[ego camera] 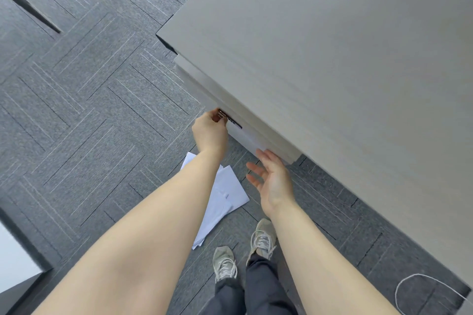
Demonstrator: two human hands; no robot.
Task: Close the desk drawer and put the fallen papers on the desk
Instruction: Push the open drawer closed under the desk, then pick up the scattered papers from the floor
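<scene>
A grey desk point(332, 46) fills the upper right. Its drawer point(245, 135) juts out a little below the desk's front edge. My left hand point(210, 130) is curled on the drawer's metal handle point(225, 116). Beside the drawer's right end hovers my right hand point(273, 176), palm up and fingers spread, holding nothing. Several white papers point(225, 197) lie scattered on the carpet under my arms, partly hidden by my left forearm.
Grey patterned carpet covers the floor. My two shoes point(243, 250) stand just behind the papers. Dark chair legs point(30, 7) are at the top left. A white cable point(419, 286) loops at the lower right. A white furniture corner point(15, 263) sits at the lower left.
</scene>
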